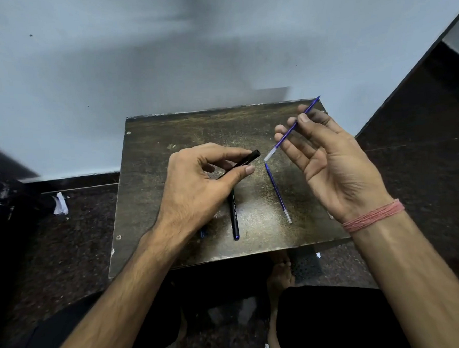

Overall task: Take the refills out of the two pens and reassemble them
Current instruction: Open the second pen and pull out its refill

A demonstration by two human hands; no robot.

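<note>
Refill, slim and blue with a clear end, is slanting right of centre in the frame, pinched between the right hand thumb and fingers, palm facing up. The left hand is gripping a black pen barrel at centre. A second refill and another black barrel are lying apart on the worn dark table, which is standing against a pale blue wall.

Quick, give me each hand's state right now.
Left hand: grip closed on a black pen barrel.
Right hand: thumb and fingers pinch a blue refill.
</note>
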